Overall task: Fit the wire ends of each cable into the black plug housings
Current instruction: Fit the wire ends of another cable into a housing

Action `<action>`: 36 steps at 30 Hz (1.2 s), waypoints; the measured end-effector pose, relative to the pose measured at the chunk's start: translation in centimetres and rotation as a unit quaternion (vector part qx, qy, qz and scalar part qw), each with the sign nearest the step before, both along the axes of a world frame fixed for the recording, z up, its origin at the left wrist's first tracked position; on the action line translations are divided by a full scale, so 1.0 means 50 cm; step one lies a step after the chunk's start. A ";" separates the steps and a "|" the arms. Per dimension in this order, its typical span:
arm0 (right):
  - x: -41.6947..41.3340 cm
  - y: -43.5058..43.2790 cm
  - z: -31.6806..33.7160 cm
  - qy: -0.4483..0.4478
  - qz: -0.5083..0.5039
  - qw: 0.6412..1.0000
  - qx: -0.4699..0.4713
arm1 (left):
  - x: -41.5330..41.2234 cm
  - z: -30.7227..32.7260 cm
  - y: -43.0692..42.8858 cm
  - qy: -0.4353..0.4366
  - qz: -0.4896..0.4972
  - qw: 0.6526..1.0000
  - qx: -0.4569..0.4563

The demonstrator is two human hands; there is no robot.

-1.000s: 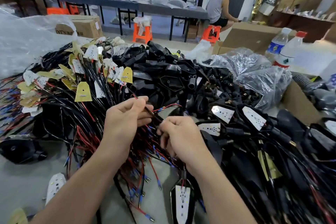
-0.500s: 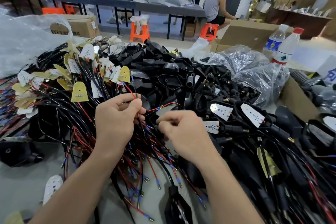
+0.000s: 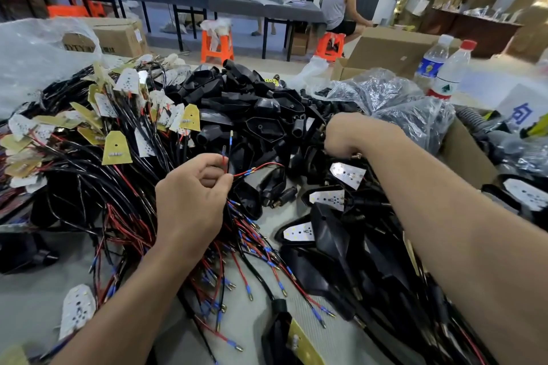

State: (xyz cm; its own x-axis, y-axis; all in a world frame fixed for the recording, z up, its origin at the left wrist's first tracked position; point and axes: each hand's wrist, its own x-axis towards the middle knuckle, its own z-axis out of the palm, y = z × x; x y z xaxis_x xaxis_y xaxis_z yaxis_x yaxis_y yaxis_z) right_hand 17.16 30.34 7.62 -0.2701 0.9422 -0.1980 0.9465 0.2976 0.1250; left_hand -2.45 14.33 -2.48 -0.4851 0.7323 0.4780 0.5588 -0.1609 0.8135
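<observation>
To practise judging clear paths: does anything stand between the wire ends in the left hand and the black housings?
Nothing visible does. The left hand pinches the wire ends upright beside the heap of black housings; the right hand reaches into that heap.

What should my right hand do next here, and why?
Probably lift one housing out of the pile of black housings and bring it to the wire ends. The left hand pinches those ends upright, with no housing on them, while the right hand is down among the housings, apart from them. Its fingers are hidden, so I cannot tell whether it grips one yet.
</observation>
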 end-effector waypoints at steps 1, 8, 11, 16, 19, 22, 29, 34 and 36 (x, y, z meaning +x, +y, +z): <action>0.004 0.013 -0.007 -0.015 0.004 0.999 -0.029 | 0.000 -0.001 0.001 -0.002 -0.001 1.000 0.001; 0.013 0.061 -0.052 -0.009 -0.018 0.989 -0.144 | 0.002 -0.003 0.003 0.000 0.001 1.000 0.009; 0.009 0.069 -0.062 -0.002 -0.025 0.987 -0.160 | -0.001 -0.003 0.003 -0.002 -0.001 1.000 0.007; 0.005 0.057 -0.054 -0.045 0.021 0.993 -0.102 | -0.002 -0.006 0.000 -0.004 -0.017 1.000 0.002; 0.012 0.054 -0.054 -0.069 0.065 0.994 -0.054 | -0.005 -0.008 0.001 0.002 -0.022 1.000 0.004; 0.011 0.048 -0.063 -0.093 0.068 0.988 -0.098 | -0.005 -0.009 0.000 0.000 -0.020 1.000 0.004; -0.037 0.010 -0.060 -0.188 0.130 0.971 -0.064 | -0.008 -0.004 -0.005 0.006 -0.021 1.000 0.001; -0.013 0.000 -0.037 -0.126 0.135 0.982 0.027 | -0.007 -0.002 -0.005 0.007 -0.018 1.000 -0.012; -0.003 -0.004 -0.020 -0.002 0.098 0.990 0.103 | -0.005 -0.003 -0.005 0.012 -0.012 1.000 -0.019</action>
State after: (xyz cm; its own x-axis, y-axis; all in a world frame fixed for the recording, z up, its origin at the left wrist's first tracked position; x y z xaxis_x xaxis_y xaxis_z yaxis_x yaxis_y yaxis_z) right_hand 17.00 30.12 6.61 -0.4509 0.8925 -0.0093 0.8727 0.4430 0.2053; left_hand -2.72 14.11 -2.64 -0.4557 0.7619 0.4604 0.5740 -0.1438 0.8061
